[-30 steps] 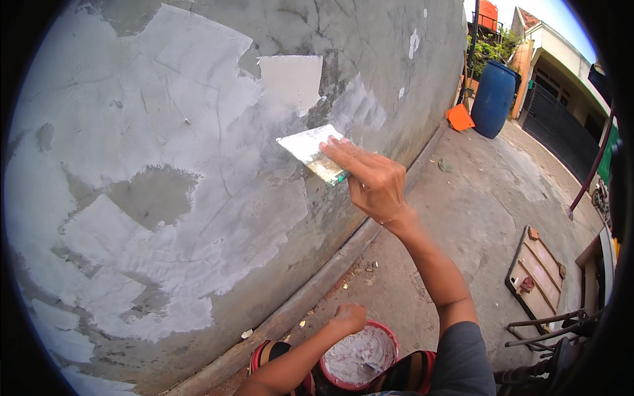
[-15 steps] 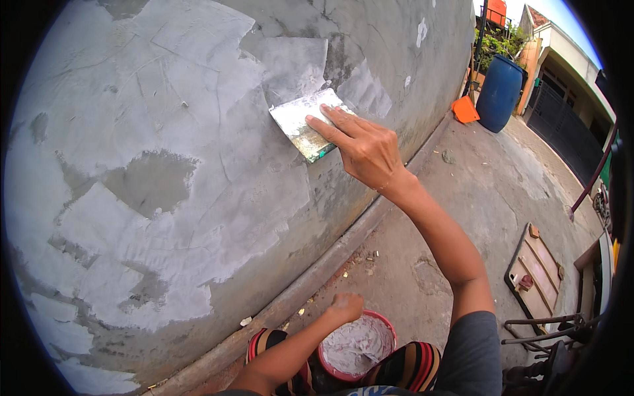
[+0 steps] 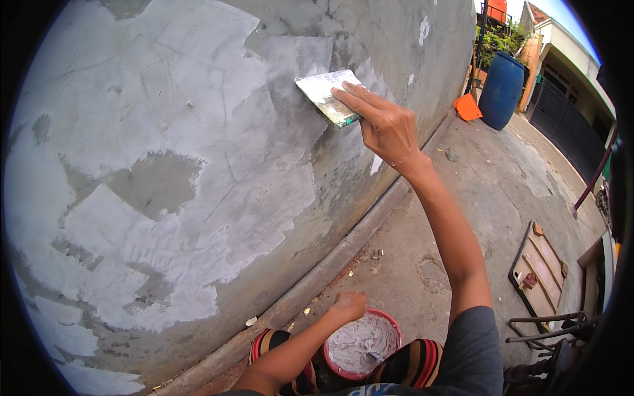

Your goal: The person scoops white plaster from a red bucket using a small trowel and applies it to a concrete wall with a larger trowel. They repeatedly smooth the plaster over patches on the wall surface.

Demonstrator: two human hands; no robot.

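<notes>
My right hand [image 3: 386, 125] presses a flat putty scraper [image 3: 325, 96] smeared with white filler against the grey wall [image 3: 198, 145], high up beside a fresh pale patch. Large areas of the wall carry white filler, with a bare grey gap at the middle left. My left hand [image 3: 348, 305] rests on the rim of a red bucket [image 3: 362, 344] holding white paste, low between my knees. My striped trousers show on either side of the bucket.
A concrete kerb [image 3: 343, 254] runs along the wall's foot. On the paved yard lie a wooden board [image 3: 538, 274] at right, a blue barrel [image 3: 500, 89] and an orange object [image 3: 467, 107] at the far end. A dark gate stands beyond.
My right hand has slid the scraper upward along the wall, leaving more filler spread beneath it. My left hand has stayed at the bucket.
</notes>
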